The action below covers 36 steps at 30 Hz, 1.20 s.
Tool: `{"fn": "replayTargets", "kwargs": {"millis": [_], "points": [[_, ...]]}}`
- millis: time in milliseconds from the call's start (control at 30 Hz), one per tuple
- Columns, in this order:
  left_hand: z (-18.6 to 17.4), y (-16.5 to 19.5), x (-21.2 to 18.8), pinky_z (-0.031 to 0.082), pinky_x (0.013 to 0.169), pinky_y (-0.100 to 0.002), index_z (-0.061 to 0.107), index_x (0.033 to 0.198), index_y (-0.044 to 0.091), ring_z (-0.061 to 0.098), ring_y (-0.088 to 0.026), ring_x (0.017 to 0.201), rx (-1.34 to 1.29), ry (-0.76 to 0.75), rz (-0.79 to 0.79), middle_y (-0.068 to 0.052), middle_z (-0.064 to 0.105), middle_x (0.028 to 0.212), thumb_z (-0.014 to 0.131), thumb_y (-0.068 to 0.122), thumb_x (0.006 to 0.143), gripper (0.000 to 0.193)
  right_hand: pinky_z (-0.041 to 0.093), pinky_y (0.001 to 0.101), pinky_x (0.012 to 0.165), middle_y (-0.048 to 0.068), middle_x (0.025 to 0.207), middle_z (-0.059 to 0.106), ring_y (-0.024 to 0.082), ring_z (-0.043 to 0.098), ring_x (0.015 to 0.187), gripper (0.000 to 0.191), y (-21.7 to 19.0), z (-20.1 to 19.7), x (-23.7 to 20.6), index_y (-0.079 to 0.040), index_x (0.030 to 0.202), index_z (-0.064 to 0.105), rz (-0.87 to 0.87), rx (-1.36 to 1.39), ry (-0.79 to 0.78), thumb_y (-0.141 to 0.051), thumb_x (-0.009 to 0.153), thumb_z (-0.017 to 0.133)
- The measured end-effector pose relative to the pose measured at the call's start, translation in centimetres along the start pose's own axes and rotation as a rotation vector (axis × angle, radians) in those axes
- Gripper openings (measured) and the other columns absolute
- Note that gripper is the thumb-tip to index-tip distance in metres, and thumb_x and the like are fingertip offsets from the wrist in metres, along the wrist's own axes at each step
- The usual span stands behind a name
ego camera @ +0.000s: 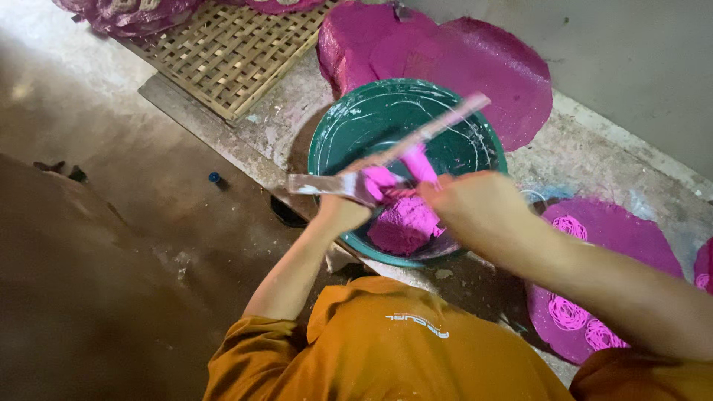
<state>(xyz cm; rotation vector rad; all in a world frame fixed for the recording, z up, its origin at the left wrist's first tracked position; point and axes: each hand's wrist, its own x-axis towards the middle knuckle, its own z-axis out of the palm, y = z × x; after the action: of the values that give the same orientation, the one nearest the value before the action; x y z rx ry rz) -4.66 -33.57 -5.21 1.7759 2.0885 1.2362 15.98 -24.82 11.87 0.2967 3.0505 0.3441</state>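
Observation:
A green basin (pixel 371 119) sits on a stained concrete ledge and holds a lump of bright pink dough (pixel 405 223) at its near side. My left hand (pixel 343 209) grips a long flat metal scraper (pixel 327 183) smeared with pink, held across the basin over the dough. My right hand (pixel 471 202) is closed on the pink dough stuck on the blade, close to my left hand. An orange sleeve and shirt fill the bottom of the view.
Flat round pink sheets (pixel 475 59) lie behind the basin and more (pixel 609 238) at the right, some with white swirls. A woven bamboo tray (pixel 230 48) lies at the back left. A small blue cap (pixel 215 177) is on the brown floor.

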Motion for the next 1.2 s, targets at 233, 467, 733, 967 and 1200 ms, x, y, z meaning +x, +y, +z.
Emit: {"fn": "replayTargets", "kwargs": {"millis": [233,467,733,967,1200], "points": [[0.2,-1.4,-0.2,0.054,0.104,-0.043,0.06,0.133,0.014,0.064,-0.032,0.128,0.138,0.305,-0.062,-0.011,0.064,0.134,0.08,0.031,0.087,0.052,0.059,0.0396,0.069,0.014,0.113,0.074,0.033,0.074,0.086,0.038,-0.3,7.0,0.9,-0.013,0.136,0.066,0.124,0.608,0.574,-0.016,0.098,0.067],[-2.6,-2.2,1.5,0.055,0.092,-0.047,0.064,0.136,0.011,0.059,-0.044,0.122,0.306,0.384,0.056,-0.022,0.043,0.159,0.077,0.03,0.085,0.056,0.051,0.0358,0.061,0.022,0.099,0.074,0.02,0.058,0.063,0.047,-1.8,12.7,-0.3,-0.013,0.147,0.058,0.279,1.181,0.221,-0.007,0.101,0.062],[-0.3,-1.5,2.0,0.055,0.088,-0.048,0.068,0.12,0.013,0.06,-0.041,0.112,0.4,0.371,0.018,-0.029,0.032,0.165,0.08,0.031,0.083,0.042,0.049,0.0248,0.061,0.009,0.08,0.069,0.006,0.052,0.072,0.038,-0.1,16.4,2.2,-0.002,0.137,0.062,0.337,1.143,0.398,-0.014,0.101,0.065],[-2.6,-6.6,3.2,0.052,0.075,-0.044,0.058,0.133,-0.001,0.063,-0.032,0.091,-0.189,0.518,-0.331,-0.019,0.066,0.109,0.077,0.017,0.081,0.058,0.052,0.0358,0.066,0.025,0.08,0.066,0.018,0.06,0.068,0.038,0.3,17.7,-0.3,-0.013,0.134,0.067,0.447,0.967,0.077,-0.019,0.097,0.066],[6.7,-0.3,-0.9,0.056,0.073,-0.036,0.067,0.107,-0.002,0.067,-0.019,0.083,-1.506,-0.221,-0.513,-0.013,0.071,0.1,0.068,-0.001,0.079,0.028,0.043,0.0428,0.117,0.018,0.165,0.032,0.034,0.044,0.144,0.065,3.1,14.8,-0.7,-0.026,0.164,0.025,0.046,1.225,0.783,-0.046,0.11,0.056]]}}
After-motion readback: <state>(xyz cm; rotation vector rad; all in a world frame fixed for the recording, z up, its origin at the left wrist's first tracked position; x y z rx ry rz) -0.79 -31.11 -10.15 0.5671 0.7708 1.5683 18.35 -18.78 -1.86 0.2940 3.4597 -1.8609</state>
